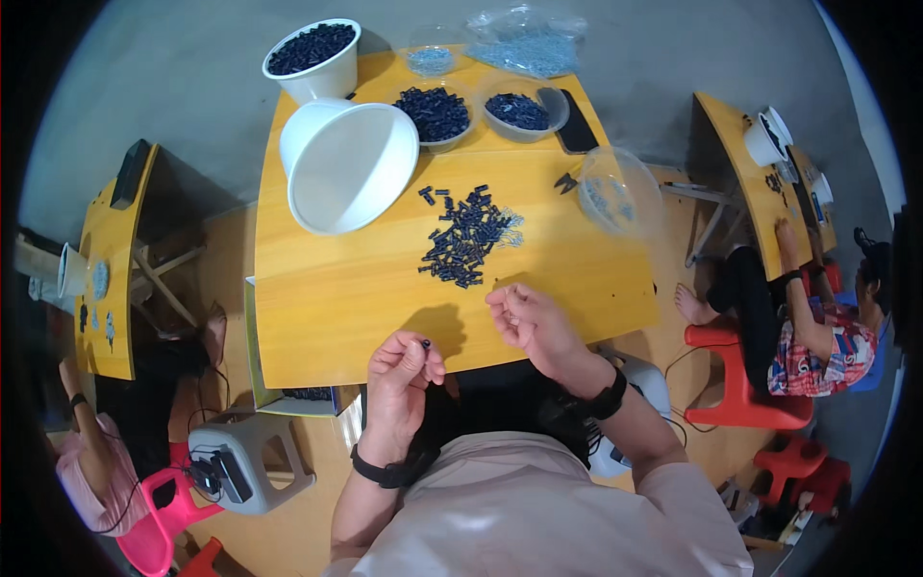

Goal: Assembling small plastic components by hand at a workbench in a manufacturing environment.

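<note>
We sit at a yellow wooden table on a grey concrete floor; two more yellow tables flank us left and right; red plastic stools stand at right, a pink chair and grey stool at left; light is even.

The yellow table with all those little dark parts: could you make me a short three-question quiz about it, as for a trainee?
1. True or false: the left hand pinches a small dark part.
2. Which lies tipped on its side? A) the big white tub B) the white bucket of dark parts C) the black phone
3. What lies loose at the middle of the yellow table, ahead of the right hand?

Key: 1 true. 2 A. 3 a pile of small dark parts.
</note>
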`<state>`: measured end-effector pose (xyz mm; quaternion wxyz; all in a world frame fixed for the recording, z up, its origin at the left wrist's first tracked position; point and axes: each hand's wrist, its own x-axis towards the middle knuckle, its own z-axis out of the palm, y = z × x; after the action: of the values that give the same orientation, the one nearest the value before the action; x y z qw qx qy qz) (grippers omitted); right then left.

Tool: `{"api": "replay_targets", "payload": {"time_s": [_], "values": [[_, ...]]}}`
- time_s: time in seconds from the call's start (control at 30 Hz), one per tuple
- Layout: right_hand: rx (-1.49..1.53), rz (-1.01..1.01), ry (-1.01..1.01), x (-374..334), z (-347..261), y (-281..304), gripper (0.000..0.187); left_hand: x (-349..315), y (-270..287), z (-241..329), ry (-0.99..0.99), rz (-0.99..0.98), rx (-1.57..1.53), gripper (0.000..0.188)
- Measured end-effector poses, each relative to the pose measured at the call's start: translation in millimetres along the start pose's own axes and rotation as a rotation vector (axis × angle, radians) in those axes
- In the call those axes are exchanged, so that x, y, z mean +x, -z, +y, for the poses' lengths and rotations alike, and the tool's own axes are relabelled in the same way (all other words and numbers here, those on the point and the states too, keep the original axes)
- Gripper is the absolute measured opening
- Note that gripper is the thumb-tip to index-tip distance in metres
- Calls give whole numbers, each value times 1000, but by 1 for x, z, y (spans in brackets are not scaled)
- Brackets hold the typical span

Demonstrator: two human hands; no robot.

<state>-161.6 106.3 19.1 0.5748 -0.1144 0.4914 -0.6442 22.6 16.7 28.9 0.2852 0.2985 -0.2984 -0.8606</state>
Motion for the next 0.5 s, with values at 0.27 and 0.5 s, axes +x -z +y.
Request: {"api": "replay_targets", "payload": {"time_s": [0.27, 0.5], "values": [[-78, -235, -48, -13, -11, -6, 27, -1, 0, -3, 31, 15, -37, 12], [-257, -288, 107, -27, -20, -31, 23, -6, -3, -2, 0, 13, -42, 17]]}}
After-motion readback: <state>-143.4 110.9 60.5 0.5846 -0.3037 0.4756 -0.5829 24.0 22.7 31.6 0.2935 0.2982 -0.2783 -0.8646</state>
